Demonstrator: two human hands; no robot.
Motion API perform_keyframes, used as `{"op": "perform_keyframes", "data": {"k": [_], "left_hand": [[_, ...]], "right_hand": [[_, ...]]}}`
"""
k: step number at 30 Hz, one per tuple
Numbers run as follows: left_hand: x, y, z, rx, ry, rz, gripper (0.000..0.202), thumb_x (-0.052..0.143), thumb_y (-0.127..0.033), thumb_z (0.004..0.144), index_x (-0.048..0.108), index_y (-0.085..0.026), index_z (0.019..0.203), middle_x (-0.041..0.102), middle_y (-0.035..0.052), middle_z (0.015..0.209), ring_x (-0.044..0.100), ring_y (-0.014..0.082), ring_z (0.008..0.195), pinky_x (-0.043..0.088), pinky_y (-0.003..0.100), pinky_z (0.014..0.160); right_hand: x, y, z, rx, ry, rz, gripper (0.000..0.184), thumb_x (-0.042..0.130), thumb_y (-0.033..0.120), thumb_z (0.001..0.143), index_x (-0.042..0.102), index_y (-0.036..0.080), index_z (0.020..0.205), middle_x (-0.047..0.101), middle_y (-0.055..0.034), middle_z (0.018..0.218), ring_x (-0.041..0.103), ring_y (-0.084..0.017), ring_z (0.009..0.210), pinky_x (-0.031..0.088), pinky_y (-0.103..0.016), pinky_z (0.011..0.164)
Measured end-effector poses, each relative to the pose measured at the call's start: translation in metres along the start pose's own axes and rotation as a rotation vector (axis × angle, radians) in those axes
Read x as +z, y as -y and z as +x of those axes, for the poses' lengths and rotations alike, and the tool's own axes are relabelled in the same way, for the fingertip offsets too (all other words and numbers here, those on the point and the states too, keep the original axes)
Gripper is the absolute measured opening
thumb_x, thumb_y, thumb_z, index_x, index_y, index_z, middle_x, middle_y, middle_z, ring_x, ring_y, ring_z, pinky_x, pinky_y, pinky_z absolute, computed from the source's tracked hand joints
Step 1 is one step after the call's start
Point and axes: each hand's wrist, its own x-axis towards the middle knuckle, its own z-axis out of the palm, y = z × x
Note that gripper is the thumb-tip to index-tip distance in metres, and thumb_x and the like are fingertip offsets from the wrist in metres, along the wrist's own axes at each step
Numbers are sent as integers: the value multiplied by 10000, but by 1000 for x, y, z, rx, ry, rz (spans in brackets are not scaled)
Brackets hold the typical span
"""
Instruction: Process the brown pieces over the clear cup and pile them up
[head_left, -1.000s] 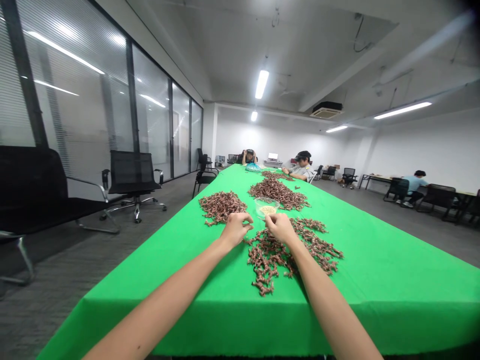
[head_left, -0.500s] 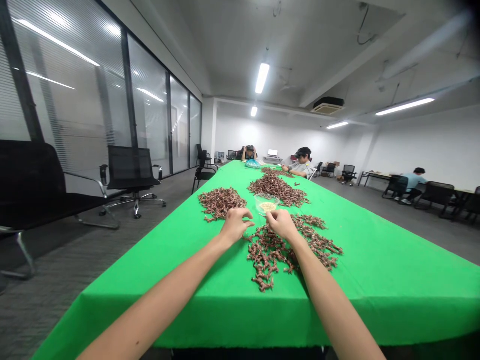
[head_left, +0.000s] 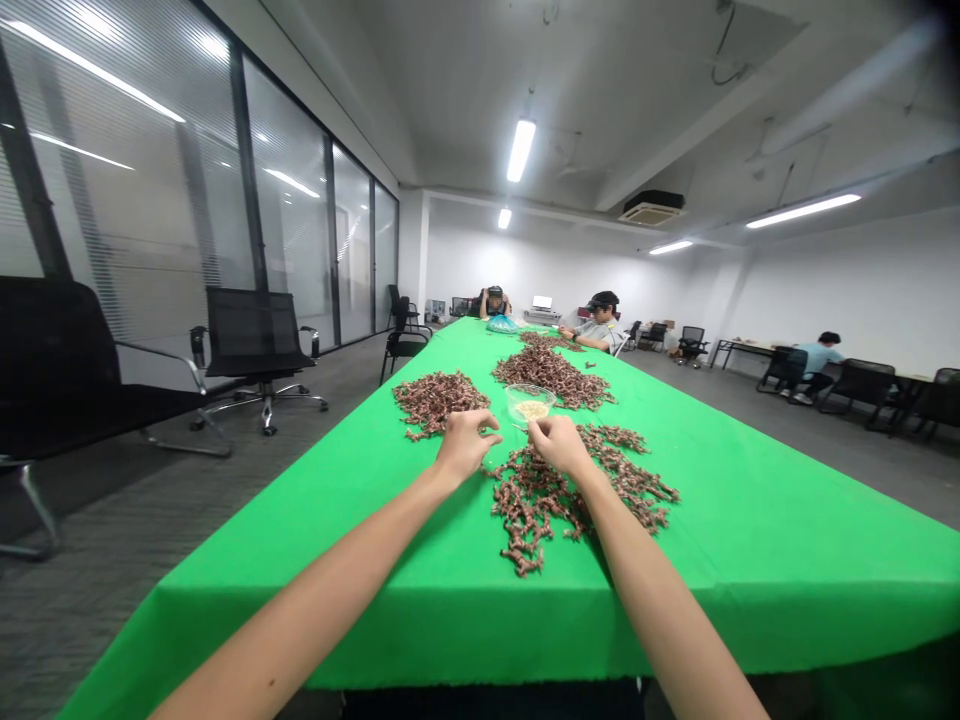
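Right hand (head_left: 559, 447) is pinched up, fingertips together, just beside a clear plastic cup (head_left: 531, 403) of pale grains. Left hand (head_left: 466, 447) is curled in too, fingers closed, and whatever's between them is too small to tell. Right under both hands sits a loose heap of knobbly reddish-brown pieces (head_left: 536, 510) on a bright green table cloth (head_left: 720, 590). My worry: that cup looks light, so one careless knuckle could tip it and mix grains into the heaps. Farther up are two more brown heaps (head_left: 435, 400), (head_left: 551, 378), then a blue plastic bag (head_left: 501, 323) and a seated co-worker (head_left: 600, 325).
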Motion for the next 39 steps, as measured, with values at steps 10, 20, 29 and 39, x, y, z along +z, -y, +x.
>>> {"op": "perform_keyframes", "data": {"k": [10,20,29,39], "left_hand": [[2,1,-1,3,32,-99,117,695,-46,747,723,-158,763,763,54,857,729,189,831,619,300,776],[5,-1,-3,74,53,-54,126,676,-53,768,730,-164,741,756,49,823,710,178,801,590,268,758],[3,-3,-2,34,116,116,75,795,-209,754,736,-168,771,768,41,816,679,174,684,526,306,778],[6,0,-3,67,318,141,167,753,-338,778,738,-171,774,769,57,821,702,216,783,522,321,802]], "right_hand": [[-2,6,-2,-27,-6,-38,476,453,401,937,559,185,526,519,-16,492,418,-129,500,304,-277,546],[0,5,-1,-32,28,-24,451,442,365,926,495,188,515,478,8,498,406,-111,501,299,-277,573],[-2,7,0,-10,17,-19,445,455,375,922,496,186,522,485,7,512,391,-109,520,280,-274,565],[-4,9,-1,-2,39,-32,435,449,377,924,425,189,533,413,17,515,324,-108,528,230,-276,554]]}}
